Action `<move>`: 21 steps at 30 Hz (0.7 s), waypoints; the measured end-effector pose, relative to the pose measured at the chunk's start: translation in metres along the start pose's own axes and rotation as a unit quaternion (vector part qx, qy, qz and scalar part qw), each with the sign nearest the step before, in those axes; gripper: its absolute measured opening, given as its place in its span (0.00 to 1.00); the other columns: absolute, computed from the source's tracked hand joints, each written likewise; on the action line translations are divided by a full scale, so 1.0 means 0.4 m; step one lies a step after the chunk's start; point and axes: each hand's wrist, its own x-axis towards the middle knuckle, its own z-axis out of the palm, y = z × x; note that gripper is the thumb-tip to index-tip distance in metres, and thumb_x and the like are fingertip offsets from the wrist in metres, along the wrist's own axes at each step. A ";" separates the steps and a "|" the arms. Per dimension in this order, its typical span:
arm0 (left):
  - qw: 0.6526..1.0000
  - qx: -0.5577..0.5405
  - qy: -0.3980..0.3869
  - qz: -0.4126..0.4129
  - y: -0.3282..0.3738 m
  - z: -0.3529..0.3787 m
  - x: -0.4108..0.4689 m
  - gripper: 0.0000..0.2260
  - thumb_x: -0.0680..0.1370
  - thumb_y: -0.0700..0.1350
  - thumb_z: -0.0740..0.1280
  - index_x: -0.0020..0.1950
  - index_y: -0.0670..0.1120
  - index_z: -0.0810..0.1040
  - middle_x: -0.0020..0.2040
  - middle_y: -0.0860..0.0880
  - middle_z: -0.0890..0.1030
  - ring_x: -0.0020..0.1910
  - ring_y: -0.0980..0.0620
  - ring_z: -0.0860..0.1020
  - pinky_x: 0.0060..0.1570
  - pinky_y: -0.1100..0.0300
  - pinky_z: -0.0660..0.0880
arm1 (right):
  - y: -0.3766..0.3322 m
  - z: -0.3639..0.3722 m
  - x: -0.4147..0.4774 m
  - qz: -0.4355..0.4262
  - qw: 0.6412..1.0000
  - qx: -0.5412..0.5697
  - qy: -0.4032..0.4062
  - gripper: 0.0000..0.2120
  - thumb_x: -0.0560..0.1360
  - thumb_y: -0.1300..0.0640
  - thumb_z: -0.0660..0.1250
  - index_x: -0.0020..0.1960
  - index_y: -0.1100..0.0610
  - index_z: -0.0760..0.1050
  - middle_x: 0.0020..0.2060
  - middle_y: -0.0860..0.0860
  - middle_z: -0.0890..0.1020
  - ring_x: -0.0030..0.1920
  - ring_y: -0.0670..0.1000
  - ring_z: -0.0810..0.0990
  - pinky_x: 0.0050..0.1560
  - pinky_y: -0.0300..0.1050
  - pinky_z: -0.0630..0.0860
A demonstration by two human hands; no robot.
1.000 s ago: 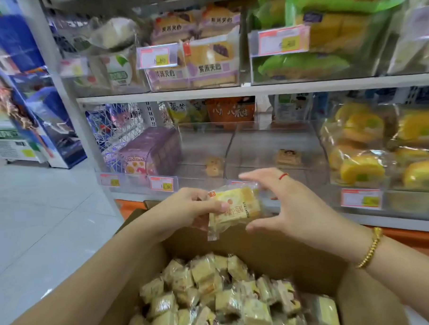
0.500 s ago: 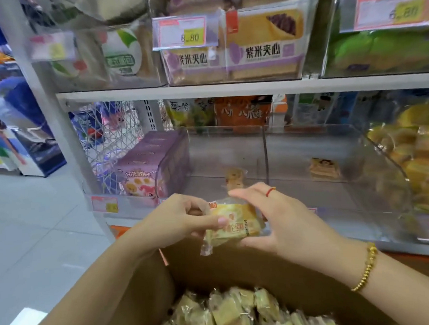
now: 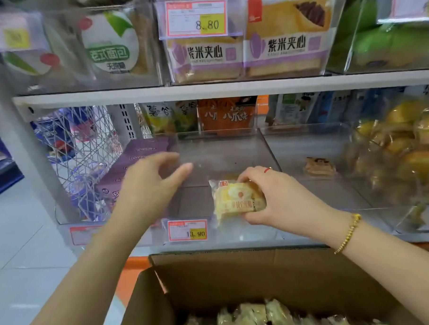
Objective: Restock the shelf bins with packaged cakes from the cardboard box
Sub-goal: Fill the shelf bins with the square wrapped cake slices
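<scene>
Freed since before, left grip hangs slack; right grip pinches the packaged cake, seemingly light and squashy, by its edges.

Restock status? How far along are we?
Barely started. Done: little to show, the clear bin behind the 13.90 tag looks almost bare. In hand: the right hand grips one packaged cake at that bin's front; the left hand is open, holding nothing. Left: the cardboard box shows many wrapped cakes, and the neighbouring bin holds a single item.
</scene>
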 end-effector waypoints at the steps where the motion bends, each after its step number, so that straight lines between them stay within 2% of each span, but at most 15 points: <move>1: 0.998 0.052 0.035 -0.001 -0.025 -0.001 0.021 0.19 0.75 0.53 0.70 0.62 0.45 0.79 0.59 0.48 0.81 0.58 0.49 0.78 0.59 0.53 0.73 | 0.001 0.006 0.026 0.015 1.000 -0.003 -0.002 0.23 0.68 0.47 0.74 0.59 0.47 0.68 0.50 0.43 0.74 0.49 0.46 0.74 0.48 0.44 0.74; 2: 0.994 0.102 0.039 -0.010 -0.050 0.002 0.038 0.18 0.76 0.50 0.69 0.62 0.42 0.78 0.60 0.44 0.80 0.60 0.44 0.77 0.59 0.51 0.72 | 0.001 0.013 0.056 0.030 1.000 -0.006 -0.006 0.23 0.67 0.47 0.74 0.59 0.47 0.69 0.50 0.44 0.74 0.49 0.47 0.75 0.48 0.44 0.74; 4: 0.985 0.167 0.003 -0.034 -0.088 0.021 0.057 0.14 0.76 0.47 0.68 0.56 0.39 0.79 0.56 0.39 0.81 0.56 0.39 0.77 0.54 0.49 0.73 | 0.004 0.034 0.130 0.054 0.998 -0.014 -0.021 0.24 0.67 0.47 0.75 0.58 0.50 0.70 0.50 0.46 0.76 0.49 0.48 0.75 0.49 0.45 0.75; 6: 0.982 0.188 -0.008 -0.030 -0.108 0.039 0.059 0.09 0.76 0.44 0.67 0.51 0.39 0.79 0.50 0.38 0.81 0.52 0.37 0.77 0.48 0.49 0.73 | 0.012 0.065 0.217 0.079 0.996 -0.012 -0.037 0.22 0.68 0.47 0.74 0.58 0.51 0.71 0.50 0.48 0.77 0.48 0.49 0.76 0.48 0.45 0.76; 8: 0.984 0.174 0.024 -0.018 -0.121 0.046 0.064 0.05 0.75 0.40 0.67 0.46 0.38 0.78 0.47 0.37 0.80 0.49 0.35 0.76 0.44 0.50 0.69 | 0.025 0.102 0.306 0.103 0.994 -0.003 -0.047 0.19 0.70 0.48 0.73 0.56 0.52 0.72 0.52 0.49 0.78 0.48 0.49 0.76 0.47 0.44 0.76; 11: 0.986 0.160 0.052 -0.010 -0.135 0.053 0.076 0.05 0.75 0.40 0.67 0.43 0.38 0.79 0.44 0.37 0.79 0.47 0.36 0.76 0.43 0.50 0.69 | 0.048 0.157 0.413 0.126 0.990 0.011 -0.060 0.23 0.69 0.49 0.75 0.59 0.55 0.72 0.54 0.51 0.77 0.50 0.51 0.75 0.44 0.42 0.72; 15: 0.984 0.173 0.040 0.007 -0.144 0.061 0.088 0.07 0.76 0.39 0.65 0.39 0.38 0.79 0.40 0.38 0.79 0.44 0.36 0.76 0.38 0.54 0.65 | 0.067 0.221 0.502 0.146 0.987 0.025 -0.060 0.25 0.67 0.52 0.76 0.61 0.58 0.73 0.56 0.57 0.78 0.55 0.56 0.77 0.46 0.43 0.72; 19: 0.976 0.209 0.037 0.042 -0.162 0.055 0.101 0.08 0.76 0.42 0.66 0.42 0.42 0.82 0.42 0.42 0.77 0.47 0.39 0.76 0.38 0.59 0.60 | 0.087 0.299 0.549 0.165 0.984 0.001 -0.073 0.26 0.69 0.54 0.74 0.64 0.58 0.71 0.59 0.57 0.77 0.58 0.57 0.77 0.47 0.41 0.70; 21: 0.976 0.205 0.038 0.069 -0.172 0.054 0.104 0.06 0.75 0.41 0.68 0.40 0.41 0.83 0.40 0.43 0.78 0.48 0.39 0.76 0.38 0.58 0.61 | 0.098 0.331 0.558 0.170 0.983 -0.003 -0.068 0.25 0.70 0.55 0.73 0.64 0.59 0.72 0.60 0.58 0.77 0.58 0.58 0.77 0.48 0.41 0.70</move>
